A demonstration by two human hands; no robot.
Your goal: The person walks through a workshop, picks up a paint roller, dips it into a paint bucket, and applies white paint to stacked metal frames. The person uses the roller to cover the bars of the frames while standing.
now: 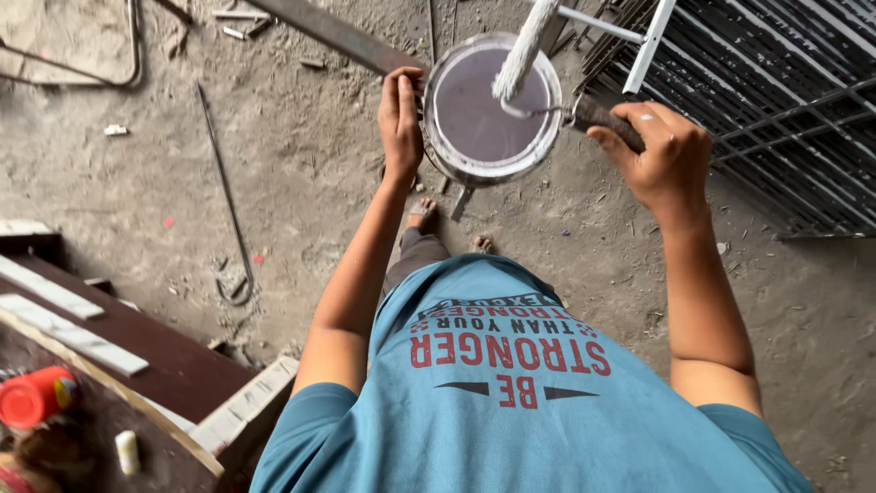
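Note:
My left hand [401, 119] grips the rim of a round metal paint can [484, 160] filled with pale greyish paint, holding it up in front of me. My right hand [662, 151] is closed on the dark handle of a paint roller [525, 50], whose white fuzzy sleeve reaches over the can's top edge, coated in paint. I look straight down past my blue shirt to my sandalled feet on the dirt floor.
A dark metal grille [785, 110] with white-painted bars [652, 41] lies at the upper right. Thin metal rods [224, 183] and a flat steel bar [338, 36] rest on the dusty ground. At the lower left stand a dark wooden bench [137, 356] and a red container [36, 397].

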